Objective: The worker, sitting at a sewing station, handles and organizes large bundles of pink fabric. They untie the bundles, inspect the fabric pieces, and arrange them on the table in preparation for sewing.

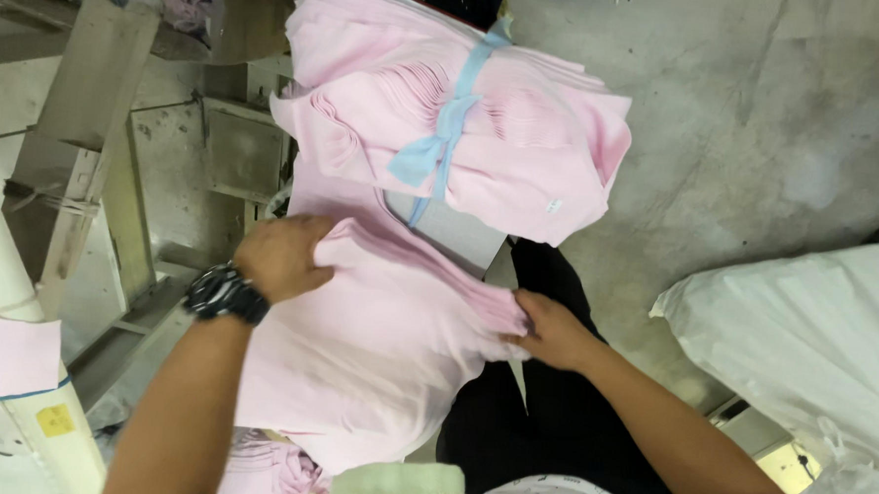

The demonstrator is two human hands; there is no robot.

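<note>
Pale pink stack of cut fabric pieces. Matching pale pink bundle, tied with a light blue cloth strip. Black wristwatch. Black trousers. White plastic sack. Light green towel. Mottled grey concrete floor.

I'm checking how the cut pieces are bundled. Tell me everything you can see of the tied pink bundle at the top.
The tied pink bundle is a thick stack of soft, pale pink fabric pieces, their layered edges showing as fine ridges. A light blue fabric strip is knotted around its middle, cinching it so both ends bulge. A small white tag sits near its right corner. It rests at the far end of the work surface, overlapping the loose pink pieces below. Neither hand touches it.
</note>
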